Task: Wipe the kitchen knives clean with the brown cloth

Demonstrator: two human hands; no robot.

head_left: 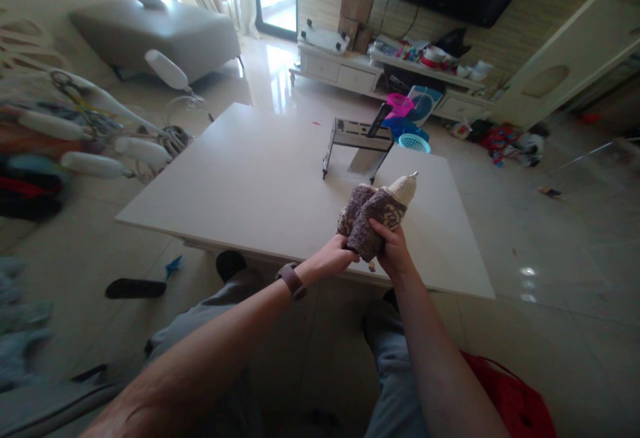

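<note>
Brown, nubbly cloth with a cream end: a bundle of two thick lobes, held over the near edge of a white table, tilted, cream end up and to the right. Small metallic tip pokes from that end. Left hand, watch on its wrist, grips the bundle's lower left end; fingers curled in around it, tips hidden. Right hand holds the front lobe from the right, thumb laid across the brown cloth; other fingers mostly out of sight behind, so cannot tell how they lie. Beyond the bundle, on the table, a metal stand on legs, black handle slanting up from it. Past the table's far edge, a pink basket and a pale blue basket.
</note>
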